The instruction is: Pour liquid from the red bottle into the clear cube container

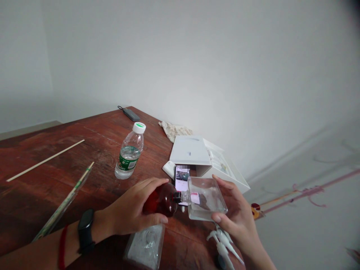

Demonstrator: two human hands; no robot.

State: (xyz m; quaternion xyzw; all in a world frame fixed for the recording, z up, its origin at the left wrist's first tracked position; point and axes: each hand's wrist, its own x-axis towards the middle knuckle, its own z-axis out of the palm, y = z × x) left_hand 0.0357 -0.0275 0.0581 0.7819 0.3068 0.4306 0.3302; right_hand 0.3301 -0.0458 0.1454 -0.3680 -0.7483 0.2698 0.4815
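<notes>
My left hand [137,206] is wrapped round a dark amber bottle [161,200], which lies tilted with its threaded neck pointing right. My right hand [239,213] grips a clear square bottle [208,197] by its sides, with its short neck turned left. The two necks meet or nearly meet; whether they touch I cannot tell. Under my left hand lies a clear, flat pack or container [146,245] with a whitish look. White pump heads [223,243] rest on the table below my right hand.
A capped water bottle [129,153] stands on the wooden table [104,131]. Left of it lie a thin stick [46,160] and wrapped chopsticks [66,204]. A lit phone [181,183] sits by a white box [188,150]. Farther back are a cloth [176,130] and a grey device [131,114].
</notes>
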